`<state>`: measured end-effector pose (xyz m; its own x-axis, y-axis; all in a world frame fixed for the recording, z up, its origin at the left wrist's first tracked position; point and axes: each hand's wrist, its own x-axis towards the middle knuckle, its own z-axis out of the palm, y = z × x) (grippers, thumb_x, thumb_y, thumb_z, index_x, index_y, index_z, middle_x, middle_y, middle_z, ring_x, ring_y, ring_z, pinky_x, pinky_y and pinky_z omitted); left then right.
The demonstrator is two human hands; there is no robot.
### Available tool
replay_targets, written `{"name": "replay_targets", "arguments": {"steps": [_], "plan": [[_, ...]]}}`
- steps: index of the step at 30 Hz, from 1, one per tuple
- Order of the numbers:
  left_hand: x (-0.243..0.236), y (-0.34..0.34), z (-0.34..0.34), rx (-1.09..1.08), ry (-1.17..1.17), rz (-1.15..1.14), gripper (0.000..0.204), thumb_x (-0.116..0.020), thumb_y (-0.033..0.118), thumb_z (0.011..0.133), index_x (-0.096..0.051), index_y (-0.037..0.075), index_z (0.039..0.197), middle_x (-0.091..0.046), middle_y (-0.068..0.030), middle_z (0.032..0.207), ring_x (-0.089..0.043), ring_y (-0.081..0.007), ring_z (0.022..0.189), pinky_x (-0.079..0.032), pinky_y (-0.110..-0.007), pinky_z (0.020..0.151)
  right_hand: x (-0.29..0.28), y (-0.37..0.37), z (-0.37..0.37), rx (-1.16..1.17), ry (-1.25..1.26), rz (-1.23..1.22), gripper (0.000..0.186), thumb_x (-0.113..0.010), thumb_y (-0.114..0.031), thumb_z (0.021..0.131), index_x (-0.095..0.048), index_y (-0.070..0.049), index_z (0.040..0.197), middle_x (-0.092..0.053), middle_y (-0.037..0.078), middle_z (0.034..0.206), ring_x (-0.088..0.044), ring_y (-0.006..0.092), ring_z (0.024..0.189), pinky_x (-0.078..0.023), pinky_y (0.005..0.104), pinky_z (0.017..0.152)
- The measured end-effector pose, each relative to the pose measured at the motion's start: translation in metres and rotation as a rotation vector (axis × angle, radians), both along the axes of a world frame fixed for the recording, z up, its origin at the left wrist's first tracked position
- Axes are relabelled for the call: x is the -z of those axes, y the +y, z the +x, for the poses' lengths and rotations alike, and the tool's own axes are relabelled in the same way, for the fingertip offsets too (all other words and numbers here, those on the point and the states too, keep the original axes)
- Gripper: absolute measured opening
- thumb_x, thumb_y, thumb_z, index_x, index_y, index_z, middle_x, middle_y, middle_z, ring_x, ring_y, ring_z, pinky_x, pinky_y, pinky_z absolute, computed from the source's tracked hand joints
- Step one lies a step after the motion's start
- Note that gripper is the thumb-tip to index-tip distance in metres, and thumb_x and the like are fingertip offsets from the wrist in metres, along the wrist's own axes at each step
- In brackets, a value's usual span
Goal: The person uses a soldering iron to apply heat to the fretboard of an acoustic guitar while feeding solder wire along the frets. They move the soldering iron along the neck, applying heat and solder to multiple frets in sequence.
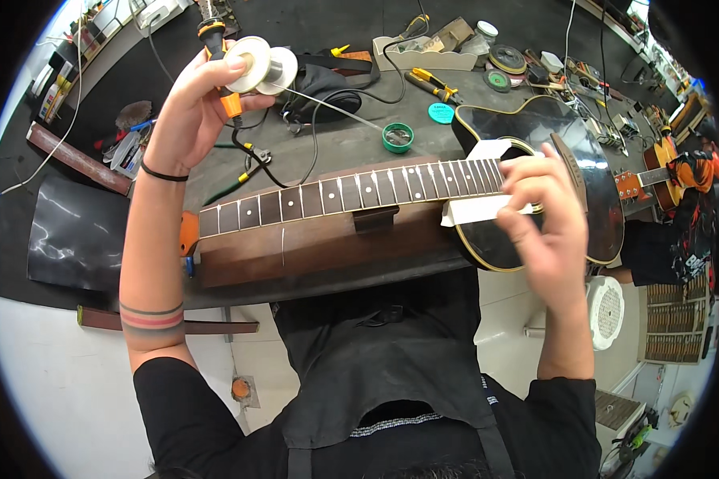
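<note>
My left hand (208, 80) is raised at the upper left, closed around a soldering iron (230, 104) with a black and orange handle and a spool of solder wire (280, 70). From the spool, a silvery wire runs down right to a small round green tin (398, 137). A black acoustic guitar (487, 239) lies on the bench, its fretted neck (335, 195) stretching left. Over the soundhole end of the neck is my right hand (543, 215), fingers bent and apart, with no object visible in it. White paper pieces (487, 209) lie beside the fretboard there.
A block (375, 219) sits under the neck. Pliers (252, 164), a black bag (327, 96), yellow-handled cutters (431, 82) and a blue round lid (441, 113) lie behind it. A parts tray (423, 57) stands farther back. Another guitar (665, 176) is at the right.
</note>
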<state>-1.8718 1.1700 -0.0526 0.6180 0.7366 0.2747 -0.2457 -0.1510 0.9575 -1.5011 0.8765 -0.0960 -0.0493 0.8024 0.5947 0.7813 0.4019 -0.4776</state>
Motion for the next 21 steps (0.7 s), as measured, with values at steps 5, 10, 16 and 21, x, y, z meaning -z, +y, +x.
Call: {"name": "replay_targets", "arguments": {"steps": [5,10,16,21], "plan": [[-0.002,0.015,0.014,0.031,0.074,-0.012,0.047,-0.07,0.022,0.111,-0.061,-0.003,0.15,-0.073,-0.0168,0.14,-0.075,-0.0278,0.127,-0.066,-0.048,0.106,-0.008,0.012,0.063,0.024,0.59,0.055,0.01,-0.07,-0.01,0.116,-0.068,-0.003,0.11,-0.076,0.013,0.128,-0.07,0.0258,0.132,-0.048,0.0385,0.12],[0.009,0.026,0.087,0.114,0.223,0.008,0.049,-0.082,0.02,0.107,-0.059,0.0,0.145,-0.073,-0.0118,0.134,-0.075,-0.02,0.121,-0.065,-0.038,0.1,-0.055,0.076,0.093,-0.154,1.134,0.182,0.024,-0.059,-0.02,0.123,-0.071,0.001,0.122,-0.076,0.018,0.138,-0.071,0.0289,0.131,-0.049,0.0429,0.124],[0.013,-0.001,0.21,0.279,0.344,0.128,0.047,-0.094,0.029,0.099,-0.061,0.005,0.124,-0.071,-0.006,0.115,-0.076,-0.0136,0.102,-0.063,-0.03,0.087,-0.076,0.121,0.259,-0.805,1.255,0.129,0.034,-0.046,-0.017,0.129,-0.061,0.004,0.106,-0.055,0.007,0.093,-0.059,0.0199,0.091,-0.057,0.035,0.101],[0.029,-0.036,0.261,0.327,0.528,0.138,0.062,-0.097,0.041,0.096,-0.057,0.001,0.123,-0.069,-0.0108,0.116,-0.076,-0.0169,0.099,-0.064,-0.033,0.09,-0.093,0.102,0.212,-0.431,1.213,0.119,0.025,-0.055,-0.012,0.124,-0.06,-0.001,0.102,-0.044,0.001,0.089,-0.045,0.0128,0.083,-0.042,0.0293,0.081]]}}
